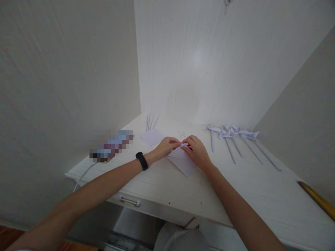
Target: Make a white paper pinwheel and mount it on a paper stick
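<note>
The fingers [175,142] of the left hand [166,146] pinch the top edge of a white paper sheet [183,162], closed narrowly on it. The fingers [186,145] of the right hand [196,150] press the same edge from the other side, also drawn close together, so that the tips of both hands nearly meet above the sheet. Something red shows under the right fingers; what it is cannot be told.

The paper sheet lies flat on the white surface [251,188], near its front middle, with 1 corner pointing toward the person. A black wristband [141,161] sits on the left wrist, just left of the sheet.

Behind and left of the sheet lies a second square paper [152,137], and beyond that a few thin paper sticks [151,122]. Just behind the sheet lie some tiny pins [181,134]. To the right of the sheet, well apart, several white paper pinwheels [231,132] lie in a row with their stems pointing forward. Far right of the sheet, a gold roll [318,199] juts over the surface edge. A drawer handle [129,201] sits below the front edge, left of the sheet.
</note>
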Demonstrator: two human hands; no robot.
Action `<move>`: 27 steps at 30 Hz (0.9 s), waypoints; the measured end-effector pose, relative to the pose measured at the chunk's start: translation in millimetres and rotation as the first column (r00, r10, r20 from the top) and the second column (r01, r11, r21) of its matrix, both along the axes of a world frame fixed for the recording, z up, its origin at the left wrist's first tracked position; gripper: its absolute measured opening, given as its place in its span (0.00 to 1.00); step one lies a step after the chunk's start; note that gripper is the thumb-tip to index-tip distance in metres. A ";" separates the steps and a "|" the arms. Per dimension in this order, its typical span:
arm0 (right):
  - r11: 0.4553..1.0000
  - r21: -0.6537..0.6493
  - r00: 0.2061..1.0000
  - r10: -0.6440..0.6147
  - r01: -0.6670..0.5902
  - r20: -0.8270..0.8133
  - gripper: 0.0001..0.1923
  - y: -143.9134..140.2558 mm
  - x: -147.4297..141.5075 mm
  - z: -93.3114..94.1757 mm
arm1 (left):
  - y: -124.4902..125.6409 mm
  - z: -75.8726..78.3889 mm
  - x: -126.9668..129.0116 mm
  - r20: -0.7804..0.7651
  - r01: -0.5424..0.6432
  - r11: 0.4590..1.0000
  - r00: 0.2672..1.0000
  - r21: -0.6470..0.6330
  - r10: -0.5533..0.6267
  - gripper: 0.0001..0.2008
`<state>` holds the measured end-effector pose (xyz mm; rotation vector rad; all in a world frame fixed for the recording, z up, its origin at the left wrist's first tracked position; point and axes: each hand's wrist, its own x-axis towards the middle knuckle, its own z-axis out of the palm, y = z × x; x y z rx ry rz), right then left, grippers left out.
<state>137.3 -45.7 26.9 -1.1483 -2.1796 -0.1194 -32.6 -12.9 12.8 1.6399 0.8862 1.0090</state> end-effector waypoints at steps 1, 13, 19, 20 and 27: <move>1.000 -0.005 1.000 -0.003 0.003 0.000 0.06 0.6 0.1 -0.7 | 0.6 -0.9 0.2 -0.006 -0.002 1.000 1.000 0.013 0.002 0.12; 0.999 0.011 0.998 -0.053 0.053 0.014 0.07 2.5 -2.5 -4.5 | 0.9 2.2 -1.0 -0.091 0.003 0.973 0.996 0.230 0.019 0.10; 0.997 0.022 0.997 -0.074 0.074 0.000 0.07 1.0 -2.9 -1.3 | -1.2 1.0 -2.5 -0.133 0.035 0.969 0.991 0.244 -0.002 0.11; 0.997 0.018 0.997 -0.076 0.076 -0.002 0.07 1.1 -2.8 -1.1 | -2.0 2.0 -2.8 -0.145 0.035 0.969 0.989 0.245 0.001 0.11; 0.997 -0.002 0.997 -0.081 0.082 0.005 0.07 0.7 -2.9 0.3 | -0.7 2.4 -3.9 -0.166 0.033 0.964 0.986 0.265 0.012 0.10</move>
